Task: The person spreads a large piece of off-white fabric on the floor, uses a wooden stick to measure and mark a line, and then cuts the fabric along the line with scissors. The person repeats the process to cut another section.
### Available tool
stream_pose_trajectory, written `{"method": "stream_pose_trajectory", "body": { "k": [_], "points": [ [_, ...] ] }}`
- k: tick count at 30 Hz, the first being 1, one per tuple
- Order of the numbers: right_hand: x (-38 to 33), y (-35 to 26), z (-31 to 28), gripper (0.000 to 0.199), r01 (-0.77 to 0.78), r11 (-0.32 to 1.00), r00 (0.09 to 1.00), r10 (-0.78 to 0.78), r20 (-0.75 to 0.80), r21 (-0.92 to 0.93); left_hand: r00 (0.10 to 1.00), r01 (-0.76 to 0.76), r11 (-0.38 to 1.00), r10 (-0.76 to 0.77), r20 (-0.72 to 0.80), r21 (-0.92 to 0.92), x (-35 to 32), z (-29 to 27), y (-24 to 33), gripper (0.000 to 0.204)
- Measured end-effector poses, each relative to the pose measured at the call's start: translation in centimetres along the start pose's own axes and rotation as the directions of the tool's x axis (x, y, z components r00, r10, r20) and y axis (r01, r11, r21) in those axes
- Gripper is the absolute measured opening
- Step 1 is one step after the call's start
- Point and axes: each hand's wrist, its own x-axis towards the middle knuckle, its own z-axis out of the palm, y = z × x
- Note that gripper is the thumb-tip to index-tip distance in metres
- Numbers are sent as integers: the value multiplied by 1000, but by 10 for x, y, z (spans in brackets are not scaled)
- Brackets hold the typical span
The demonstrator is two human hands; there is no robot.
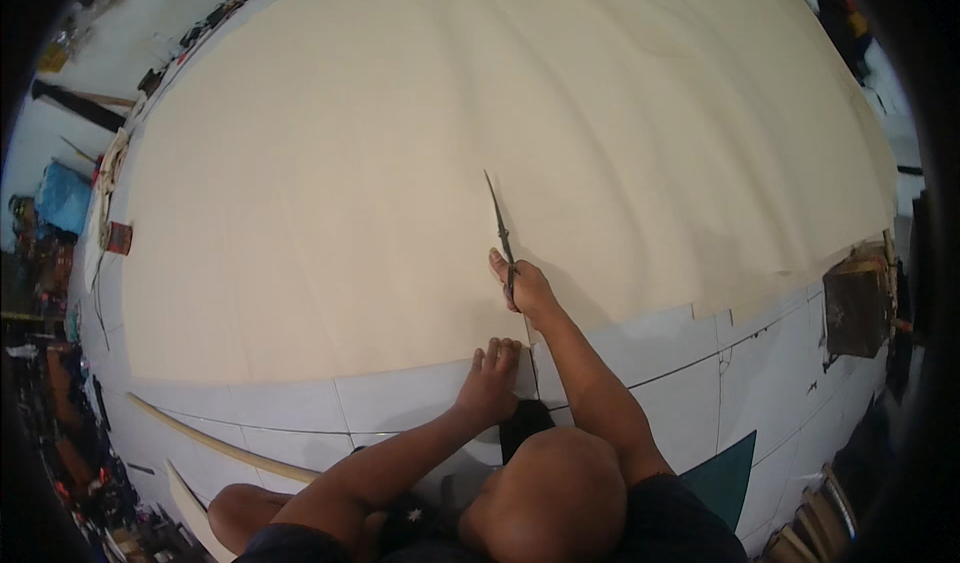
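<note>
Here the right hand (525, 288) clamps scissors (500, 225) (blades pointing beyond the fingers); left hand (490, 378) fingers together, pressing the cream fabric (400, 163) edge.

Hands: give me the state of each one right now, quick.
Left hand: open, fingers spread flat on the near edge of the cream fabric.
Right hand: closed on the scissors, blades in the fabric.

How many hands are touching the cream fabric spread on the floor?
2. The left hand presses flat on the fabric at its near edge; the right hand, just beyond it, holds scissors pointing away across the fabric. No other hands show.
</note>
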Motion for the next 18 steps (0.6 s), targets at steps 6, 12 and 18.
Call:
{"method": "stream_pose_trajectory", "body": {
  "k": [6,12,18],
  "points": [
    [8,17,3,55,187,973,972,-204,-119,-135,1000,-14,999,14,-12,49,3,1,1,76],
    [18,7,2,55,156,987,984,-158,-79,-30,997,-10,997,5,71,79,5,-7,2,77],
    [42,-32,6,64,50,995,998,-53,-37,-82,997,16,998,-20,69,56,4,-1,0,77]
  ]
}}
